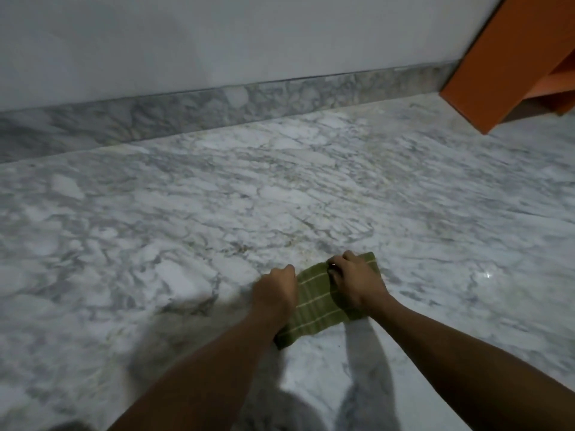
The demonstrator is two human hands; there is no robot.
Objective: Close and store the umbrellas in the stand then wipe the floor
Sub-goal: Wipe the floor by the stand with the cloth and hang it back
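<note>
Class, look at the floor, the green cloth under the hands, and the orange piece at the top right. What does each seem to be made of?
Floor: polished marble or marble-look tile, judging by the grey veins on white and a glint of light.
Green cloth: woven fabric with pale stripes; it lies soft and folded.
Orange piece: probably painted or laminated board, with flat matt faces and sharp edges.

bare forearms, no sleeves; dark ring (332, 266) on right grip (357, 283)

A green cloth (314, 301) with pale stripes lies flat on the grey-veined white marble floor (217, 213).
</note>
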